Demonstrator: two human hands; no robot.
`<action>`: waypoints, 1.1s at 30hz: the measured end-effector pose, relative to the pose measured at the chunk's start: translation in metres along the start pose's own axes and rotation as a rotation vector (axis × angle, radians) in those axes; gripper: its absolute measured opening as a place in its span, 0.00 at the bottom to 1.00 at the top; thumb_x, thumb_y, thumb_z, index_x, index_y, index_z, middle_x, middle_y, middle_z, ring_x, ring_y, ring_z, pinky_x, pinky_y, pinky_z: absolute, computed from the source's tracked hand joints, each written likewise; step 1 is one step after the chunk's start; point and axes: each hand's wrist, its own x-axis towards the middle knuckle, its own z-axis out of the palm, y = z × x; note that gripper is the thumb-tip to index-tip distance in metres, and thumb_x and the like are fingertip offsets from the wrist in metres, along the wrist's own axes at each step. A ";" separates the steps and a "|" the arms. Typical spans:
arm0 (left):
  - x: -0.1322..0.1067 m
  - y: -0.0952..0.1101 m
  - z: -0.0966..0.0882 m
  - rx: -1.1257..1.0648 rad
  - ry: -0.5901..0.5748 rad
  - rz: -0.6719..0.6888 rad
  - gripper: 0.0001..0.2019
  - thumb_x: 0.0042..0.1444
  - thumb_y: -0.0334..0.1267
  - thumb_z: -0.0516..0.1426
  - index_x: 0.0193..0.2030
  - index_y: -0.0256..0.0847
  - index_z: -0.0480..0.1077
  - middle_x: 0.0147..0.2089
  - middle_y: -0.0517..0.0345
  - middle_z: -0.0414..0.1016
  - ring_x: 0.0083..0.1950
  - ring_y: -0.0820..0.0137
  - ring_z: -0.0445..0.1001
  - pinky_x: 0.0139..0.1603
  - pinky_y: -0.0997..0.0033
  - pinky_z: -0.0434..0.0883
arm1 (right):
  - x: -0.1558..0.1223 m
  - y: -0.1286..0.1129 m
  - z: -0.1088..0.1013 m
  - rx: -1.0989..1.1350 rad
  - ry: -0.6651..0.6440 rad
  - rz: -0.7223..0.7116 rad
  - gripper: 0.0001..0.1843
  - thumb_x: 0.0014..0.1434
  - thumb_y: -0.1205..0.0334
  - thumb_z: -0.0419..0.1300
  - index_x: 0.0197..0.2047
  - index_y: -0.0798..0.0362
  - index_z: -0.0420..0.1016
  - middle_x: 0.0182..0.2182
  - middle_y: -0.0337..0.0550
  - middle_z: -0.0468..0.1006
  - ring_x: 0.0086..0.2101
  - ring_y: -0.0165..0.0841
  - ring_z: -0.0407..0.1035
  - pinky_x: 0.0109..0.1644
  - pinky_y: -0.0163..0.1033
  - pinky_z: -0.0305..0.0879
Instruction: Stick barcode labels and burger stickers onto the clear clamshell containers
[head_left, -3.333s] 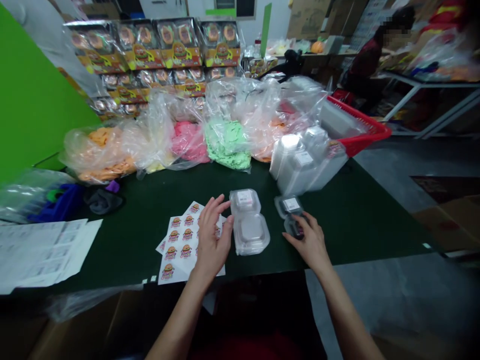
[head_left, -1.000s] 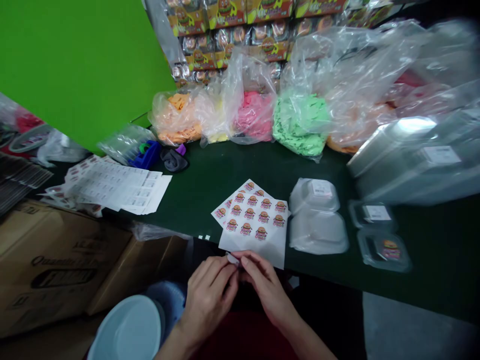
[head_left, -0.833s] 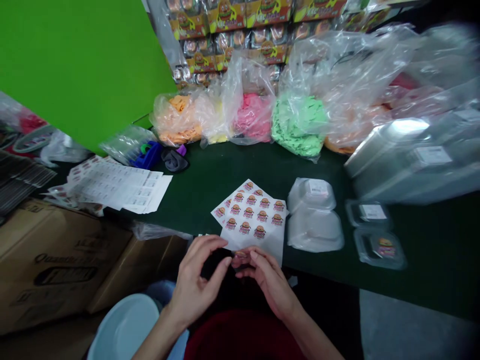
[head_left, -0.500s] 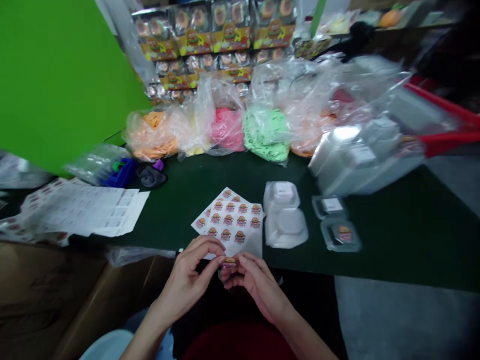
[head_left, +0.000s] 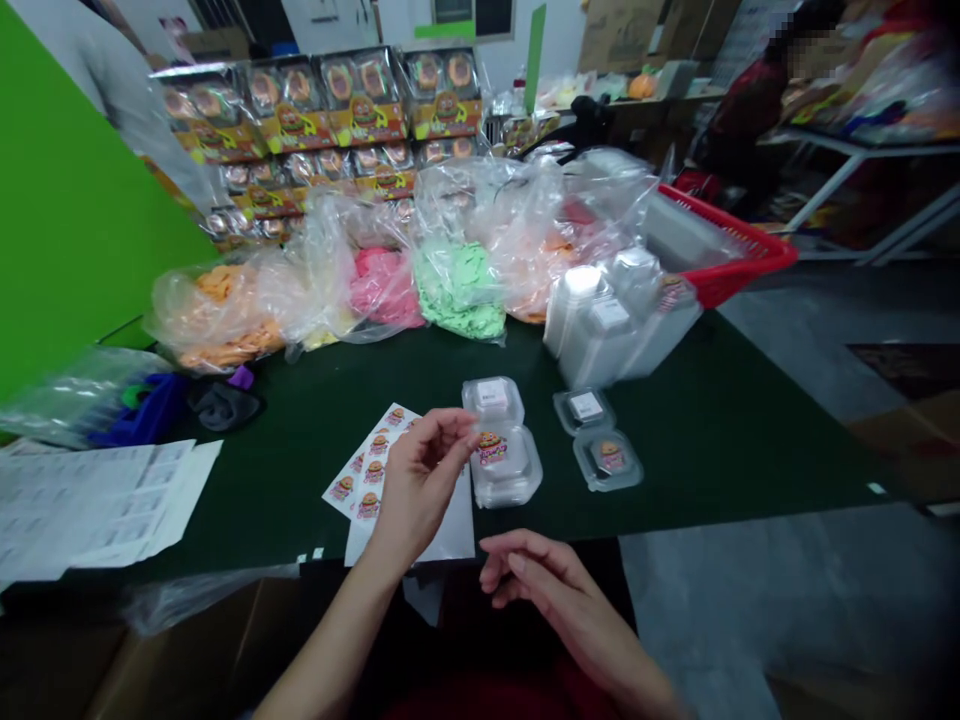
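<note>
My left hand (head_left: 420, 478) pinches a small burger sticker (head_left: 491, 447) by its edge, right over the lower half of an open clear clamshell box (head_left: 502, 478) on the dark green table (head_left: 720, 440). A sheet of burger stickers (head_left: 369, 474) lies partly under that hand. Nearer to me, my right hand (head_left: 541, 580) hovers at the table's front edge with its fingers loosely curled and nothing in them. A second open clamshell (head_left: 606, 462), to the right, has a burger sticker on it.
A stack of clear boxes (head_left: 615, 315) lies behind the clamshells, by a red basket (head_left: 739, 255). Plastic bags of orange (head_left: 217, 315), pink (head_left: 382, 285) and green (head_left: 457, 290) pieces line the back. White label sheets (head_left: 90, 500) lie at the left. A person works at the far right.
My hands peeled a sticker near my lap, then parted. My left hand carried the sticker forward to the clamshell; my right hand stayed back. The view swung up and right.
</note>
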 end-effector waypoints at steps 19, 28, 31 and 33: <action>0.022 -0.028 0.014 -0.036 -0.111 -0.147 0.35 0.60 0.39 0.67 0.72 0.39 0.62 0.35 0.62 0.79 0.34 0.71 0.77 0.36 0.71 0.72 | 0.012 -0.051 -0.036 -0.374 0.332 -0.487 0.13 0.71 0.51 0.64 0.51 0.45 0.87 0.44 0.46 0.85 0.46 0.40 0.76 0.54 0.46 0.72; 0.019 -0.039 0.016 -0.020 -0.067 -0.143 0.32 0.61 0.38 0.66 0.70 0.39 0.64 0.36 0.60 0.79 0.35 0.70 0.77 0.38 0.70 0.72 | 0.047 -0.053 -0.012 -0.806 0.318 -0.771 0.15 0.75 0.60 0.58 0.58 0.40 0.83 0.55 0.48 0.77 0.58 0.43 0.70 0.64 0.54 0.67; 0.017 -0.039 0.016 0.045 -0.055 -0.087 0.28 0.62 0.37 0.65 0.68 0.41 0.67 0.36 0.60 0.78 0.36 0.70 0.76 0.39 0.69 0.73 | 0.054 -0.049 -0.012 -0.971 0.338 -0.834 0.18 0.74 0.64 0.57 0.59 0.38 0.83 0.57 0.48 0.77 0.60 0.46 0.67 0.65 0.58 0.65; 0.015 -0.038 0.018 0.113 -0.057 -0.041 0.22 0.63 0.36 0.65 0.64 0.43 0.72 0.36 0.60 0.77 0.35 0.71 0.75 0.38 0.70 0.72 | 0.058 -0.045 -0.014 -1.046 0.359 -0.865 0.17 0.73 0.65 0.57 0.57 0.39 0.84 0.57 0.48 0.77 0.60 0.47 0.66 0.65 0.60 0.65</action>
